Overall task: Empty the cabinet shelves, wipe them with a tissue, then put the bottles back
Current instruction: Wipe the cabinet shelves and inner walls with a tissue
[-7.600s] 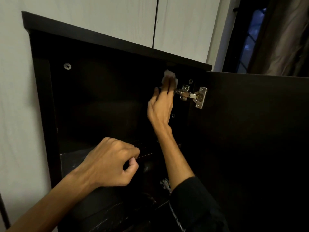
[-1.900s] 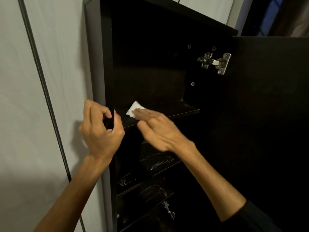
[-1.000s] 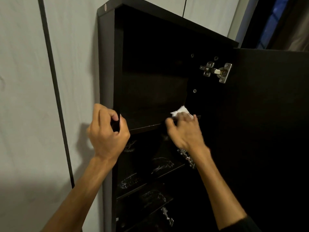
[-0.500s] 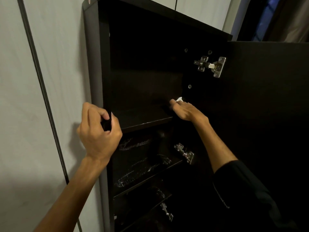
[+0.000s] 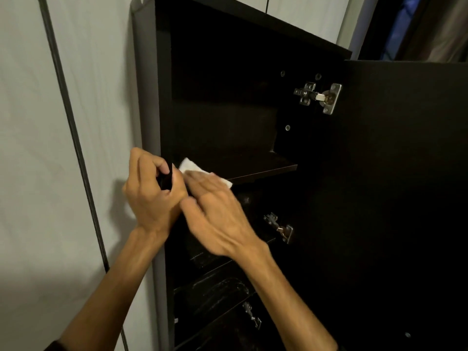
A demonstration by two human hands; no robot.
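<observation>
Matt dark wood cabinet [image 5: 162,102], paper tissue [image 5: 188,166]

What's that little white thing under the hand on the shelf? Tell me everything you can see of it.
It is a small white paper tissue, thin, soft and slightly creased, lying flat at the front left end of the dark wooden cabinet shelf. The right hand presses on it with straight fingers, covering its middle, so only a corner at the left and an edge at the right show. The left hand grips the cabinet's side panel right beside it.
</observation>
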